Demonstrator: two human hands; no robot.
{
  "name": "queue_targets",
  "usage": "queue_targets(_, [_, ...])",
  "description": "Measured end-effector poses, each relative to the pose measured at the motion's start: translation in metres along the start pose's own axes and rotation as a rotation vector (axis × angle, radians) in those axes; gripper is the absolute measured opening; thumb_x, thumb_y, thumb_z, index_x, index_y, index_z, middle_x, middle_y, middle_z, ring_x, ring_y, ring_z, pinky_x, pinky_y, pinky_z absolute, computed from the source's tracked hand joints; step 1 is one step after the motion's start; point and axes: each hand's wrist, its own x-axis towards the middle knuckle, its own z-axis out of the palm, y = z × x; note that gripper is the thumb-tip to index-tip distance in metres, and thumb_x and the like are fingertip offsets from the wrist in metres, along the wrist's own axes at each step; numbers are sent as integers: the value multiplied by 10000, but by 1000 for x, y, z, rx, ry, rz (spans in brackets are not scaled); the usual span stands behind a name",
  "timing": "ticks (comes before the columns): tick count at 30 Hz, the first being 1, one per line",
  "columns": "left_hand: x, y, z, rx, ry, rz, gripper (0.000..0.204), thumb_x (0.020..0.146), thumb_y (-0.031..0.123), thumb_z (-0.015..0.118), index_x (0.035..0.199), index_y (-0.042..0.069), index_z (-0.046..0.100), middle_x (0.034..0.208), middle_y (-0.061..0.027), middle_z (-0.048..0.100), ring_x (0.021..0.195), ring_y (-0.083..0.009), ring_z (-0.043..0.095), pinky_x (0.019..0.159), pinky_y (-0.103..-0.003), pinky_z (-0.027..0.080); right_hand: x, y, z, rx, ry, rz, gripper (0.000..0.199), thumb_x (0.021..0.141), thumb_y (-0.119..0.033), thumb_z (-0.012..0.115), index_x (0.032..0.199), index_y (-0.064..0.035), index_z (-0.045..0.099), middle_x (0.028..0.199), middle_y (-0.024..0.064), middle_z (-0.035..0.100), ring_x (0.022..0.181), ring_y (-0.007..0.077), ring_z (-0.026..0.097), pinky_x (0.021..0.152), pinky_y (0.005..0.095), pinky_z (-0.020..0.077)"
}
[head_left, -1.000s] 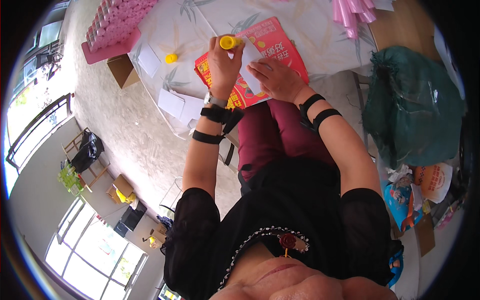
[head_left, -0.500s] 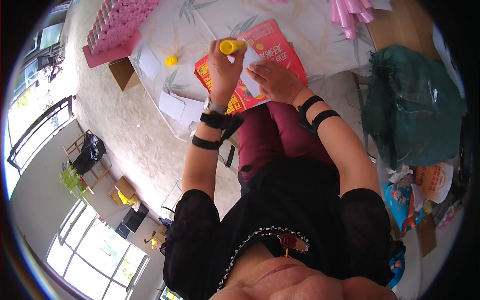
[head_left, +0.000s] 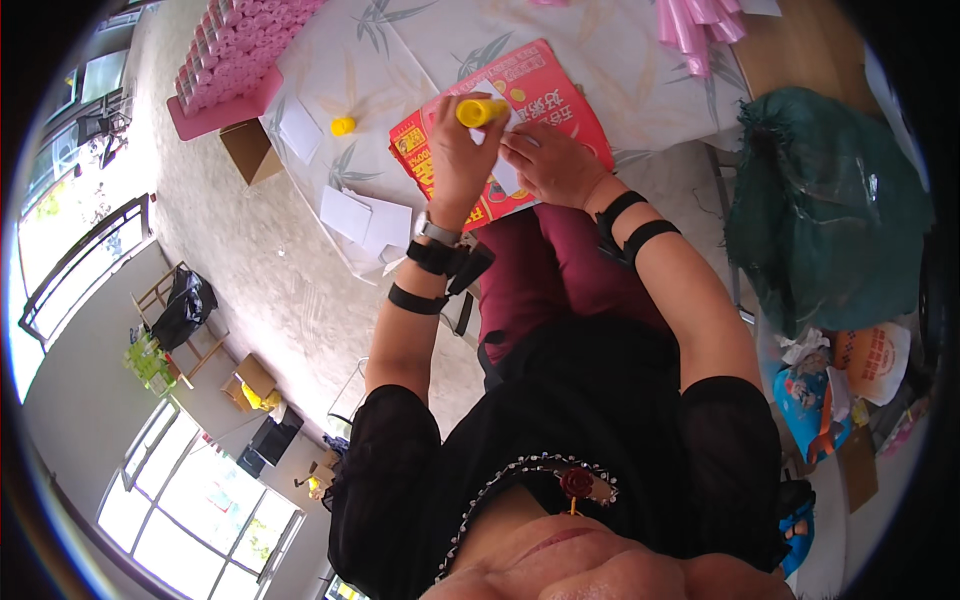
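Note:
My left hand [head_left: 465, 150] is wrapped round a yellow glue stick [head_left: 480, 110], its broad end turned up toward me. The lower end is hidden behind my fingers, over a narrow white paper slip [head_left: 505, 177]. My right hand [head_left: 560, 165] holds the slip down with bent fingers, close beside the left hand. Under the slip lies a red printed sheet or packet [head_left: 570, 110] with yellow patches, at the table's near edge. A small yellow cap [head_left: 343, 126] rests on the table to the left.
More white papers [head_left: 375, 222] lie at the left table edge. Pink rolled items fill a pink box [head_left: 225, 110] at the far left. Pink plastic strips [head_left: 700, 30] lie at the far right. A dark green sack [head_left: 825, 220] stands right of the table.
My left hand with the glue stick has moved slightly right and nearer to me along the slip. The right hand stays nearly in place, its fingers shifted slightly.

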Motion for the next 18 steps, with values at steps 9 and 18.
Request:
queue_targets(9, [35, -9, -2, 61, 105, -88, 202, 823, 99, 798, 972, 13, 691, 958, -120, 670, 765, -239, 668, 698, -335, 529, 3, -3, 2, -9, 42, -11, 518, 776, -149, 695, 1266, -18, 590, 1267, 70, 550, 1206, 252, 527, 1035, 393, 472])
queue_targets(18, [-2, 8, -3, 15, 44, -58, 203, 817, 94, 808, 973, 19, 701, 981, -109, 697, 777, -231, 680, 707, -333, 532, 2, -3, -2, 12, -10, 15, 503, 786, -113, 680, 1273, -23, 587, 1264, 79, 569, 1201, 259, 541, 1036, 397, 479])
